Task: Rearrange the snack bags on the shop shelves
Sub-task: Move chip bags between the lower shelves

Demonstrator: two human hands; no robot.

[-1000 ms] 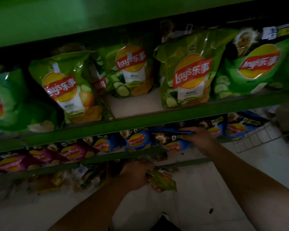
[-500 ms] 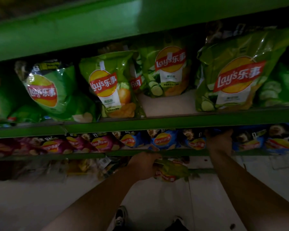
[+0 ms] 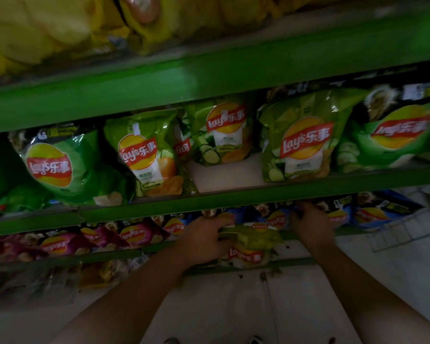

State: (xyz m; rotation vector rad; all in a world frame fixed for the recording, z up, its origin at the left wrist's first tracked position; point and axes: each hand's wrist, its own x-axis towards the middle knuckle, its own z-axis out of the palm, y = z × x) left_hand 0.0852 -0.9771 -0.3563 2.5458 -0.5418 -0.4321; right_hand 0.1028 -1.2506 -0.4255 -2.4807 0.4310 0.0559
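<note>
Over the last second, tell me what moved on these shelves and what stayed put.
The left hand lifted the green bag it grips up level with the blue bags. The right hand stayed among the blue bags, grip hidden. The green bags above kept their places.

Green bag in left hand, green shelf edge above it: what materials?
Green bag, gripped by the left hand: likely thin glossy plastic film; it crumples and glints. Shelf edge: probably painted metal, dull green, straight thin lip; dim light leaves it open.
</note>
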